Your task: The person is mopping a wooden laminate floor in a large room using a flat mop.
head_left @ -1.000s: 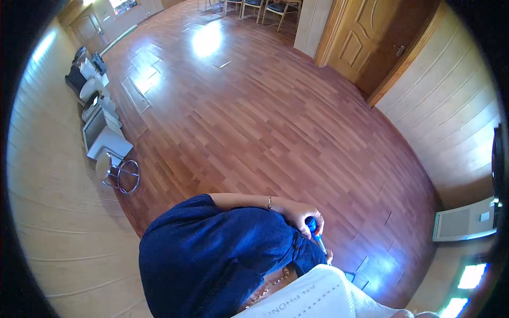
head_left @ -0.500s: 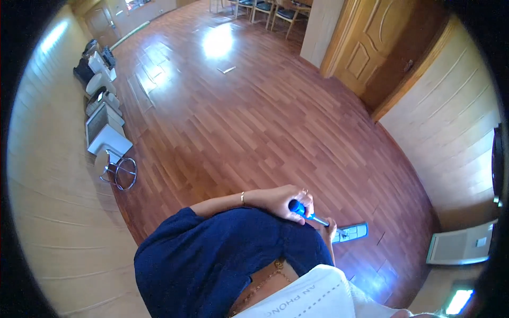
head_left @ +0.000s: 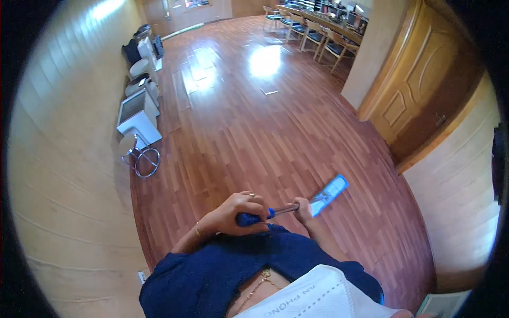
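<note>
Left hand gripping blue mop handle, right hand clasping shaft; flat mop head now swinging farther out over wood floor.

Bare floor lies wide ahead of the mop; a stool and boxes line the left wall.

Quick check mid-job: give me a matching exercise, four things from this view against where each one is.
Things:
1. left hand
2. right hand
3. mop head
4. stool

Places:
A. flat on the floor ahead of the hands
B. by the left wall
C. around the blue grip
D. on the metal shaft

Pairs: 1-C, 2-D, 3-A, 4-B
</note>
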Tool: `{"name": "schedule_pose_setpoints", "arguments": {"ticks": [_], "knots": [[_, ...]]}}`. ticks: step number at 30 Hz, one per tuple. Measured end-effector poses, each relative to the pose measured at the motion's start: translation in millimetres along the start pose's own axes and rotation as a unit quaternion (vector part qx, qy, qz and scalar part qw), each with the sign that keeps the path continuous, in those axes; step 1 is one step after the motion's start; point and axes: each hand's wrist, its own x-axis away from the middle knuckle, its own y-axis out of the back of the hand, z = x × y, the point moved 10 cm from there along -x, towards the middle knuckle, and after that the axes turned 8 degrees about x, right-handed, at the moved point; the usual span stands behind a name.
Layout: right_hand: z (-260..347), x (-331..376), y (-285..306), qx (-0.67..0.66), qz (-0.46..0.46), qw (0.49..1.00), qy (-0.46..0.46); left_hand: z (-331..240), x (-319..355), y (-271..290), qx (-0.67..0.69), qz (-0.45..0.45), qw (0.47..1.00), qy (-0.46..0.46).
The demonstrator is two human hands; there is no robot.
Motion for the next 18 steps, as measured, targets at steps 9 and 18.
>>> {"name": "schedule_pose_setpoints", "arguments": {"ticks": [9, 18], "knots": [[189, -71, -114, -0.164, 0.152, 0.960, 0.167, -85, 87, 51, -0.172, -0.156, 0.971, -0.050], [289, -49, -167, -0.162, 0.213, 0.918, 0.294, -118, 124, 40, -0.236, -0.134, 0.962, -0.042]]}}
